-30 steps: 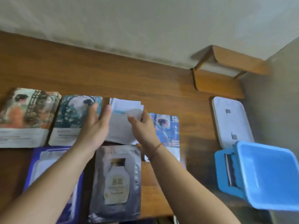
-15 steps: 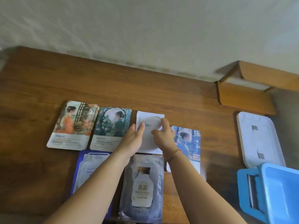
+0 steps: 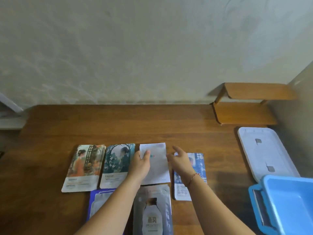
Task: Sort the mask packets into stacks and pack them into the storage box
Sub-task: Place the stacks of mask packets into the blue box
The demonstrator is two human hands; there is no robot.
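Back row: orange-figure packet point(image 3: 83, 168), teal garden packet point(image 3: 116, 164), white packet stack point(image 3: 156, 165), blue-figure packet point(image 3: 197, 168) lay flat, side by side.
Front row: purple packet point(image 3: 99, 202), silver bottle-print packet point(image 3: 152, 211).
Storage box point(image 3: 288, 206): blue, open, at right.

On the table point(image 3: 50, 167) four packets lie in a row: the leftmost packet point(image 3: 83, 168), just right of it a second packet point(image 3: 115, 165), then a third packet point(image 3: 156, 164), then a fourth packet point(image 3: 198, 167) set a little nearer. In front of this row lie two more: a left front packet point(image 3: 98, 204) and a right front packet point(image 3: 152, 211). Well to the right lies the lid point(image 3: 264, 153), with the box point(image 3: 284, 204) in front of it. Behind the lid a shelf point(image 3: 245, 102) stands against the wall point(image 3: 152, 48).
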